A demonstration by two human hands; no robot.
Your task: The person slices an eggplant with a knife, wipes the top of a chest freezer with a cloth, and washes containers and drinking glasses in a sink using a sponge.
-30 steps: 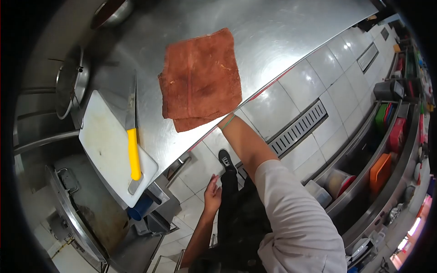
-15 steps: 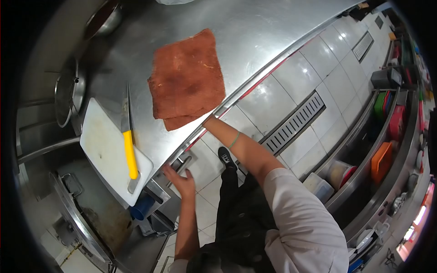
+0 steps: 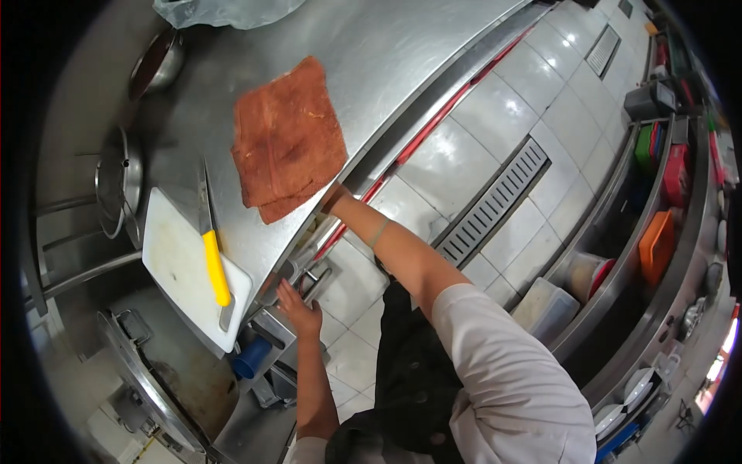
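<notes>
Hands, 2: left hand [image 3: 300,309], fingers loosely spread, apparently empty; right hand [image 3: 331,199], mostly hidden at bench [image 3: 394,73] edge, grip indiscernible. Cloth [image 3: 290,139]: on bench, 11 o'clock from right hand. Advisable: reach low.

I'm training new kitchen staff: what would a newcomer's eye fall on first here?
Probably the rust-coloured cloth, lying flat near the front edge of the steel table. Next, perhaps, the bright yellow handle of the knife, resting on the white cutting board. Then the right arm, reaching to the table's front edge.
</notes>
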